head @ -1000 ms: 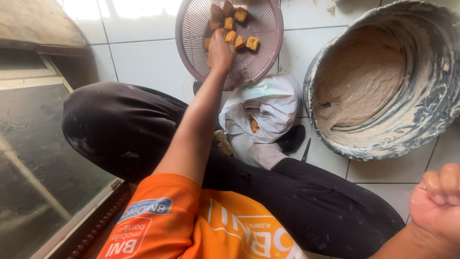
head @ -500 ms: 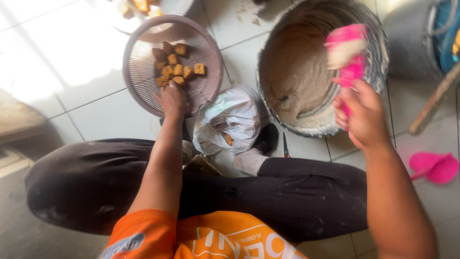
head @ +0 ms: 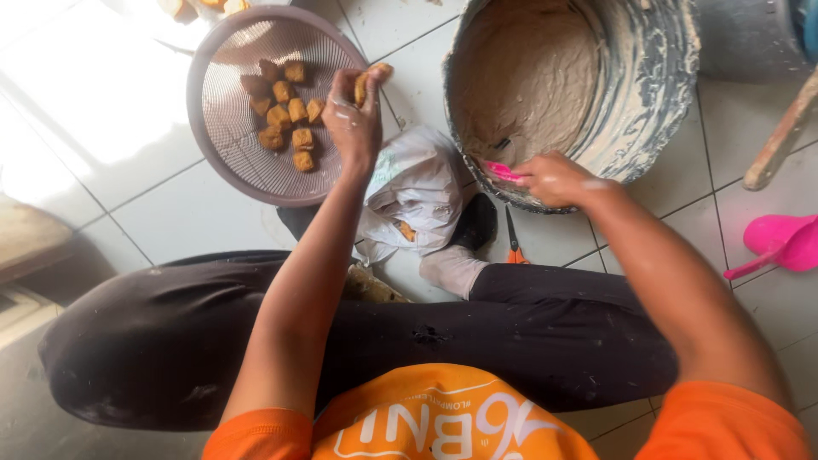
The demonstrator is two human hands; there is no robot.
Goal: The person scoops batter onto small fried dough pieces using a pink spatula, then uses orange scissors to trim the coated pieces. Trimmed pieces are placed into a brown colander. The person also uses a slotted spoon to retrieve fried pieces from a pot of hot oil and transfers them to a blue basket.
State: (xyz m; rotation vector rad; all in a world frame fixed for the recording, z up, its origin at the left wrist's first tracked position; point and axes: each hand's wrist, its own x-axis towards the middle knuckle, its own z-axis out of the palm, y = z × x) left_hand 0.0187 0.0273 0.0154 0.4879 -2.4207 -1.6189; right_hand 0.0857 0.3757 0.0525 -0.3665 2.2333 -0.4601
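My left hand [head: 351, 117] is raised over the edge of a round mesh basket [head: 223, 158] and grips one golden fried tofu piece [head: 371, 79] between thumb and fingers. Several more tofu pieces [head: 285, 115] lie in the basket. My right hand [head: 555, 179] rests on the near rim of a large batter-smeared tub [head: 656, 94] of pale paste and holds a pink spoon [head: 503, 171] that dips into the paste.
A white plastic bag [head: 419, 187] with a tofu piece in it lies between basket and tub. Orange-handled scissors [head: 512, 244] lie on the tile floor. A pink scoop [head: 780, 243] and a wooden stick [head: 780, 136] are at the right. My crossed legs fill the foreground.
My left hand has lifted a tofu piece out of the basket. My right hand has come down from mid-air with the pink spoon to the tub's rim. The view shifted right.
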